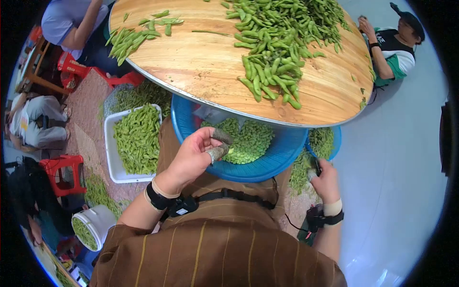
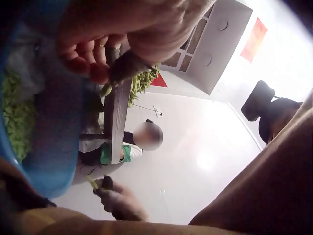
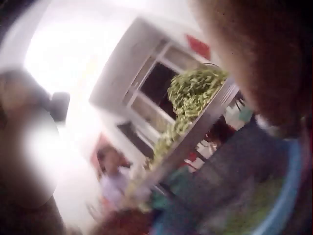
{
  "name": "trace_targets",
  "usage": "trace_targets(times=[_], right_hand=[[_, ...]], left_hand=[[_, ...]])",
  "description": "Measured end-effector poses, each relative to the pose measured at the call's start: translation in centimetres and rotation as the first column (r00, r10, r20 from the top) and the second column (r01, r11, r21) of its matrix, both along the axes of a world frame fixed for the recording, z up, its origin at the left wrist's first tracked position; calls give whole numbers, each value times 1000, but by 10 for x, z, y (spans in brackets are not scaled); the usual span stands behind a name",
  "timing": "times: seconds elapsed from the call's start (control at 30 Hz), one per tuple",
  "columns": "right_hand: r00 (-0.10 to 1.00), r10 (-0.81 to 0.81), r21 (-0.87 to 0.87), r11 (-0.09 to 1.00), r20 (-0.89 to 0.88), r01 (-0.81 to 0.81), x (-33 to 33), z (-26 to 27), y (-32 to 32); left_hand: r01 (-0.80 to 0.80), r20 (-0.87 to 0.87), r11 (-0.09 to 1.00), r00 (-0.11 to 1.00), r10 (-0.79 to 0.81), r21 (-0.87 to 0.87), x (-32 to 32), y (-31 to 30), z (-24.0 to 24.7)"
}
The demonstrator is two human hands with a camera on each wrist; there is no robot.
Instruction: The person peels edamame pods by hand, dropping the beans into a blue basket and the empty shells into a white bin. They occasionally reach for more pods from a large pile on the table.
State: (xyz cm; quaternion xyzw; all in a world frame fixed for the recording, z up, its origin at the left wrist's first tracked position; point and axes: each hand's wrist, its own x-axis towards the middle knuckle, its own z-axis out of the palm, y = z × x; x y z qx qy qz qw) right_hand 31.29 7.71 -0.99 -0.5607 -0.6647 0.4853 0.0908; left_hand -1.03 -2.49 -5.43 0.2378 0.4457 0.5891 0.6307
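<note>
My left hand [image 1: 189,153] is over a blue basin [image 1: 191,117] of shelled green soybeans [image 1: 251,141]. Grey covers wrap its thumb and forefinger, and a small green soybean [image 2: 106,90] shows pinched at their tips in the left wrist view. To the right of the basin, my right hand [image 1: 328,182] also wears covers on thumb and finger. In the left wrist view it pinches a pale green pod [image 2: 92,182] at the fingertips. Unshelled soybean pods [image 1: 272,52] lie heaped on the round wooden table [image 1: 191,62] in front. The right wrist view is blurred, its fingertips hidden.
The table's metal edge overhangs the basin. A white tray [image 1: 110,160] of pods stands at left, with a white bucket [image 1: 103,220] and red stool [image 1: 60,165] beyond. Pods and husks litter the floor. Another blue basin [image 1: 337,143] is at right. People sit around the table.
</note>
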Motion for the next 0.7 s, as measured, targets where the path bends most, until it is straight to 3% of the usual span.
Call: trace_targets(times=[0.03, 0.07, 0.1, 0.17, 0.23, 0.27, 0.33, 0.4, 0.43, 0.5, 0.6, 0.67, 0.7], right_hand=[[919, -20, 321, 940, 395, -117, 7, 1, -8], [694, -183, 533, 780, 696, -329, 11, 2, -14], [815, -118, 588, 752, 567, -300, 5, 6, -19], [973, 60, 498, 851, 224, -167, -27, 20, -34], [980, 142, 323, 942, -138, -91, -57, 15, -46], [966, 150, 253, 963, -213, -93, -71, 13, -49], [934, 237, 261, 951, -266, -167, -93, 8, -52], [944, 239, 124, 969, -227, -215, -102, 8, -53], [941, 247, 142, 965, -230, -219, -105, 9, -52], [873, 73, -195, 963, -482, -188, -109, 11, -52], [821, 25, -309, 920, -571, -242, -113, 15, -52], [803, 13, -306, 921, -596, -242, -115, 11, -55], [783, -14, -311, 922, -622, -230, -115, 9, -57]], left_hand=[[24, -22, 1000, 999, -24, 12, 4, 0, -4], [55, -48, 998, 997, -53, 28, 8, 1, -4], [102, -75, 994, 992, -100, 27, 11, 1, 1], [152, -130, 987, 981, -144, 54, 21, 2, 7], [225, -211, 971, 956, -203, 86, 27, 0, 14], [238, -228, 966, 951, -210, 101, 31, -2, 18], [251, -281, 959, 937, -206, 132, 37, -8, 26], [256, -295, 951, 935, -198, 174, 35, -15, 25], [226, -292, 959, 941, -170, 169, 34, -18, 29], [185, -291, 966, 948, -127, 179, 32, -21, 34], [175, -207, 971, 968, -140, 160, 31, -25, 36], [205, -8, 969, 979, -206, 134, 30, -25, 35], [197, -11, 971, 980, -197, 137, 30, -25, 34]])
